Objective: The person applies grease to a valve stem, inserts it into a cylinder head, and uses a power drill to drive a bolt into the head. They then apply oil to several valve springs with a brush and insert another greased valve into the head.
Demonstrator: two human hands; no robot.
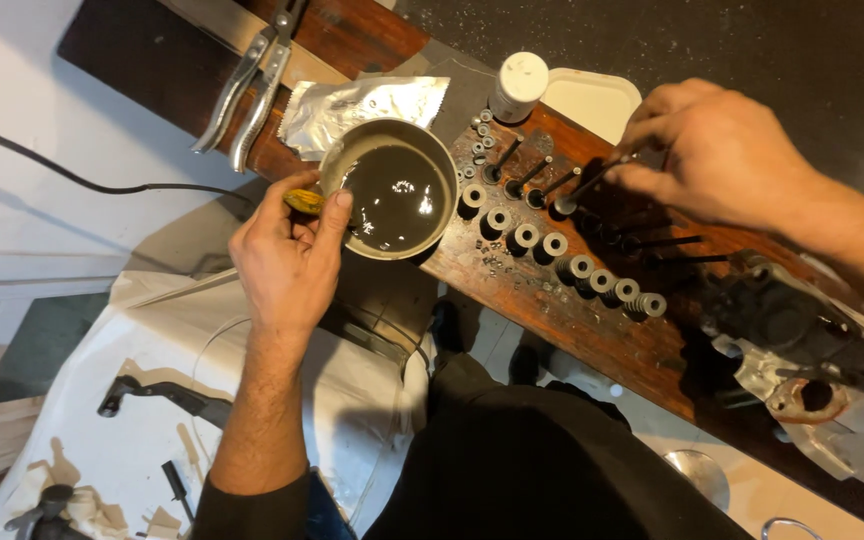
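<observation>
Pinching: left hand [287, 255] grip on yellow brush [307, 202] at bowl [432, 150], right hand [717, 150] on valve [584, 188].

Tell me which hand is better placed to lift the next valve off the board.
Right. The right hand is already over the row of valves, fingertips pinching one stem. The left hand is at the bowl, holding a yellowish piece at its rim.

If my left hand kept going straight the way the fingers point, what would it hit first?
The left hand points up and right, already at the rim of the metal bowl of dark liquid. Going on, it would most likely push into that bowl first; depth is hard to judge from above.
</observation>
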